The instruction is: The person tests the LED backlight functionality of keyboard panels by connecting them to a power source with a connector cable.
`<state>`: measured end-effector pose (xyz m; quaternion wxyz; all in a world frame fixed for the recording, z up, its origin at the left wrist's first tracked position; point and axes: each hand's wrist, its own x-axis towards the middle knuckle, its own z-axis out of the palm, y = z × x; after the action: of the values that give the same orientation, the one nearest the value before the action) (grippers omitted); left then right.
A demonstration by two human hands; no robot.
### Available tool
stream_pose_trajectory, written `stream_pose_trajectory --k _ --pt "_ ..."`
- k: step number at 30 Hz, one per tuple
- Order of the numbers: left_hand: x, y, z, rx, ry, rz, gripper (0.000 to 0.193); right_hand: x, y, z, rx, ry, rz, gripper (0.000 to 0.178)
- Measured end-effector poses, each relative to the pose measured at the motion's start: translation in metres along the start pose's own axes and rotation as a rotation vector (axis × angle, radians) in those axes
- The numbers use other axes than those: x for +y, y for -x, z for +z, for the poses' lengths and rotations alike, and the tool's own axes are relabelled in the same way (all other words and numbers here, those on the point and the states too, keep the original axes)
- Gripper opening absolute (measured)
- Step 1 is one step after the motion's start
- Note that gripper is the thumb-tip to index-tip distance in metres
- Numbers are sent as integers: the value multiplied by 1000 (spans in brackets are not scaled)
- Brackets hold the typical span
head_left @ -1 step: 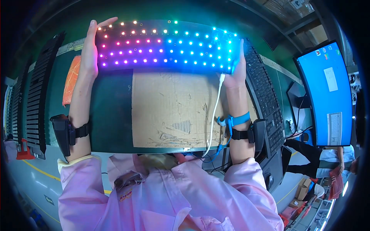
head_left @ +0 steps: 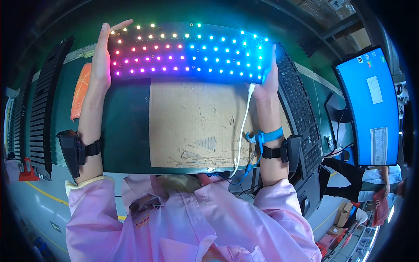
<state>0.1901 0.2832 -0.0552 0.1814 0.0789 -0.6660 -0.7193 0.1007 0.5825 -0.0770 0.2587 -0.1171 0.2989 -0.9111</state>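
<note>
- The dark green, flat tabletop (head_left: pixel 126 131) lies in front of the person and carries the things around the hands.
- A worn, brown, rectangular cardboard sheet (head_left: pixel 187 118) lies on it, scuffed and torn toward its near edge.
- A thin, dark, rectangular board (head_left: pixel 187 52) studded with small lights is held between both hands, hiding the far edge of the cardboard; the lights run from yellow, red and purple at left to cyan and blue at right.
- A monitor with a bright blue screen (head_left: pixel 362 113) stands at far right, tilted in view.
- A black keyboard with rows of keys (head_left: pixel 301 113) sits just beside the right forearm.
- The left hand (head_left: pixel 102 61) grips the board's left edge, thumb pointing up and a finger stretched out past the upper corner.
- The right hand (head_left: pixel 268 83) grips the lower right corner, thumb up along the edge; its other fingers are hidden.
- A shiny orange packet (head_left: pixel 81 91) lies just left of the left forearm.
- A thin white cable (head_left: pixel 245 124) runs from the board's lower edge, beside the right hand, down to the tabletop's near edge.
</note>
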Motion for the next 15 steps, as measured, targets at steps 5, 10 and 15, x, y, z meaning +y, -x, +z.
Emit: stream_pose_trajectory --k 5,10,15 --pt "1 1 0 7 -6 -6 53 -1 -3 -4 27 29 4 44" --pt "-2 -1 -2 13 -31 7 53 0 -4 -5 62 76 -3 44" --pt "-4 -2 -2 44 -88 39 54 0 -4 -5 95 38 -18 44"
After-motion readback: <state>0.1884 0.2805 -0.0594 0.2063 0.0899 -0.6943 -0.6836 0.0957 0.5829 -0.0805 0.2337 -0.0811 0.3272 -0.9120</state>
